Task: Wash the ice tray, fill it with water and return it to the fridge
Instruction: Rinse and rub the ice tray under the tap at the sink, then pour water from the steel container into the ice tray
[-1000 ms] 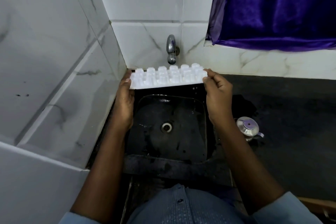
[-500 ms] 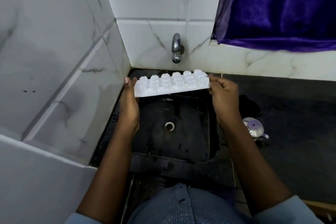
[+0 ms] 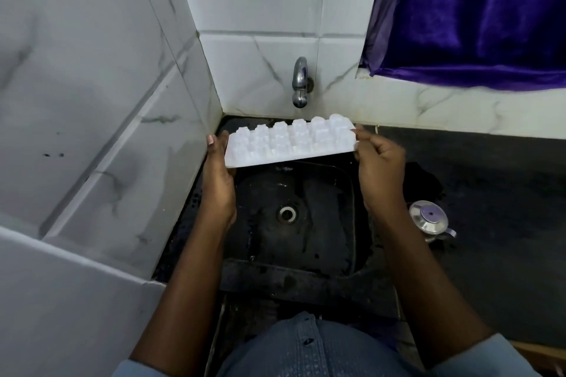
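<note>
A white plastic ice tray (image 3: 291,141) hangs upside down above the far end of the black sink (image 3: 333,242), its cup bottoms facing up and its right end a little higher. My left hand (image 3: 218,180) holds its left end, fingers behind the edge. My right hand (image 3: 378,168) pinches its right end between thumb and fingers. A steel tap (image 3: 300,82) juts from the tiled wall just above and behind the tray. No water runs from it.
White marble-pattern tiles wall in the sink on the left and behind. A dark counter (image 3: 496,193) stretches to the right, with a small steel lidded pot (image 3: 430,219) beside the sink. A purple curtain (image 3: 477,15) hangs at the upper right.
The tray has come a little lower and nearer to me, away from the tap, and its right end has tilted up. Both hands kept their hold on its ends.
</note>
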Available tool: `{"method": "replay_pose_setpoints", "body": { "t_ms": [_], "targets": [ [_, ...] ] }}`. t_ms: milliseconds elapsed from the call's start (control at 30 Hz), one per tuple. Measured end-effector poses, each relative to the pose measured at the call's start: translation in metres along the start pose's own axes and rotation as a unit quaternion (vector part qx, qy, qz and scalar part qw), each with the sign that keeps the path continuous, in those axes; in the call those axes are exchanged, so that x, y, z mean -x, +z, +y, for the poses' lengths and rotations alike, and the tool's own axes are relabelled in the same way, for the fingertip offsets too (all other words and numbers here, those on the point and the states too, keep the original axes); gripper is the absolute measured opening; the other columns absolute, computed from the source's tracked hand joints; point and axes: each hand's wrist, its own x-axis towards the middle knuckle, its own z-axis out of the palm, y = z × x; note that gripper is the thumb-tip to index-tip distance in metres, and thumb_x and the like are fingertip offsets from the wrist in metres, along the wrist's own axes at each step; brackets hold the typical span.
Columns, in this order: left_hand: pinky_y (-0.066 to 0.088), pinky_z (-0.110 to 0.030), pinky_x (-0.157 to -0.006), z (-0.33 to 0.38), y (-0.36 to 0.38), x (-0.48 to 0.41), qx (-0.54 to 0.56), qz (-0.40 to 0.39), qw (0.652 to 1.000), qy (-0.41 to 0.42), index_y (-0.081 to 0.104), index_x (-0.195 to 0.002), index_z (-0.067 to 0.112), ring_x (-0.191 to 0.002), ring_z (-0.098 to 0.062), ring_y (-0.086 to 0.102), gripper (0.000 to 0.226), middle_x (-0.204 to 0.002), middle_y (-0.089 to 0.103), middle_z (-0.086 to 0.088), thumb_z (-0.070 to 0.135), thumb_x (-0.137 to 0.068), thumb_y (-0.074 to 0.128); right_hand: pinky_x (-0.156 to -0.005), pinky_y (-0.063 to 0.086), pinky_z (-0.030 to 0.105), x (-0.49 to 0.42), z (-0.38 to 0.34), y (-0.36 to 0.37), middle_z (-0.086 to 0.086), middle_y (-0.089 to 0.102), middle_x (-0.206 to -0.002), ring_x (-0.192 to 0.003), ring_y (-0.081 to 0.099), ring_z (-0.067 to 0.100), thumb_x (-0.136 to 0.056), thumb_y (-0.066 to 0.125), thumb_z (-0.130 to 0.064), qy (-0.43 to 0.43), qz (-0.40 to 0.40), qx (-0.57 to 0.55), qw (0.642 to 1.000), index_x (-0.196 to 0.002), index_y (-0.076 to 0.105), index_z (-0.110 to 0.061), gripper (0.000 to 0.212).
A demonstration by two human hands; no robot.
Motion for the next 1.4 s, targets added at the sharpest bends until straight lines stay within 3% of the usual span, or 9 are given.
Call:
{"method": "replay_pose_setpoints", "body": {
  "t_ms": [133, 200, 300, 433, 533, 667, 1033, 1300, 1400],
  "targets": [
    [0.058, -0.023, -0.096, -0.001, -0.001, -0.004, -0.039, -0.014, 0.999, -0.021, 0.067, -0.127, 0.028, -0.112, 0.0, 0.073, 0.049, -0.121, 0.079, 0.015, 0.061, -0.111, 0.034, -0.091, 0.052, 0.027, -0.005, -0.004, -0.002, -0.006, 0.075, -0.09, -0.09, 0.069, 0.008, -0.094, 0.06, -0.007, 0.004, -0.057, 0.058, 0.997, -0.086, 0.081, -0.007, 0.022],
    [0.057, -0.012, -0.078, -0.001, -0.004, -0.005, -0.06, -0.018, 0.997, -0.038, 0.066, -0.129, 0.026, -0.101, 0.007, 0.074, 0.054, -0.112, 0.08, 0.018, 0.064, -0.11, 0.032, -0.103, 0.048, 0.017, -0.007, -0.008, -0.008, -0.007, 0.077, -0.117, -0.118, 0.068, 0.003, -0.091, 0.058, 0.004, -0.002, -0.116, 0.11, 0.987, -0.115, 0.081, -0.011, 0.036],
    [0.04, -0.038, -0.117, 0.001, -0.008, -0.01, -0.043, -0.009, 0.997, -0.059, 0.053, -0.153, 0.02, -0.137, -0.014, 0.059, 0.077, -0.147, 0.066, 0.004, 0.073, -0.106, 0.023, -0.104, 0.045, 0.014, -0.006, -0.017, -0.017, -0.024, 0.071, -0.123, -0.122, 0.063, -0.006, -0.086, 0.059, 0.006, -0.086, -0.194, 0.214, 0.954, -0.131, 0.074, -0.018, 0.053],
    [0.03, -0.052, -0.121, 0.009, -0.01, -0.015, -0.01, 0.011, 0.996, -0.082, 0.055, -0.151, 0.015, -0.138, -0.021, 0.057, 0.087, -0.146, 0.066, -0.003, 0.079, -0.102, 0.022, -0.093, 0.059, 0.041, -0.004, -0.022, -0.018, -0.009, 0.079, -0.107, -0.099, 0.074, 0.008, -0.094, 0.073, -0.016, -0.131, -0.161, 0.283, 0.936, -0.119, 0.079, -0.02, 0.026],
    [0.024, -0.051, -0.124, 0.013, -0.01, -0.013, -0.009, -0.014, 0.998, -0.067, 0.059, -0.15, 0.022, -0.147, -0.019, 0.049, 0.085, -0.154, 0.06, -0.001, 0.08, -0.102, 0.019, -0.08, 0.058, 0.041, -0.002, -0.024, -0.02, -0.007, 0.078, -0.09, -0.083, 0.072, 0.01, -0.096, 0.073, -0.027, -0.125, -0.122, 0.3, 0.938, -0.104, 0.081, -0.022, 0.013],
    [0.055, -0.028, -0.106, 0.003, -0.012, -0.011, -0.046, -0.078, 0.996, -0.011, 0.063, -0.147, 0.022, -0.134, -0.011, 0.064, 0.074, -0.142, 0.071, 0.004, 0.069, -0.109, 0.02, -0.066, 0.05, 0.034, -0.002, -0.02, -0.023, -0.003, 0.072, -0.075, -0.068, 0.065, 0.013, -0.097, 0.072, -0.034, -0.098, -0.097, 0.281, 0.95, -0.09, 0.077, -0.02, 0.016],
    [0.061, -0.018, -0.08, -0.017, -0.022, -0.011, -0.147, -0.077, 0.986, 0.021, 0.083, -0.104, 0.042, -0.106, -0.008, 0.078, 0.042, -0.112, 0.082, 0.014, 0.059, -0.105, 0.045, -0.057, 0.037, 0.023, 0.015, 0.001, -0.035, 0.003, 0.054, -0.068, -0.059, 0.045, 0.003, -0.101, 0.064, -0.046, -0.033, -0.065, 0.273, 0.959, -0.082, 0.064, -0.01, 0.041],
    [0.063, -0.038, -0.097, -0.041, -0.018, -0.015, -0.104, -0.214, 0.965, -0.114, 0.062, -0.148, 0.022, -0.131, -0.026, 0.068, 0.077, -0.143, 0.07, -0.006, 0.073, -0.106, 0.023, -0.059, 0.047, 0.026, 0.05, 0.018, -0.06, -0.001, 0.066, -0.075, -0.061, 0.056, 0.009, -0.104, 0.066, -0.028, 0.06, -0.039, 0.166, 0.984, -0.088, 0.072, -0.026, 0.018],
    [0.062, -0.039, -0.097, -0.046, -0.009, -0.011, -0.073, -0.235, 0.959, -0.144, 0.057, -0.153, 0.021, -0.134, -0.026, 0.066, 0.081, -0.147, 0.067, -0.007, 0.076, -0.103, 0.025, -0.058, 0.053, 0.029, 0.048, 0.022, -0.083, 0.005, 0.072, -0.083, -0.064, 0.063, 0.016, -0.108, 0.06, -0.024, 0.09, -0.057, 0.105, 0.989, -0.106, 0.075, -0.011, 0.021]
  ]
}}
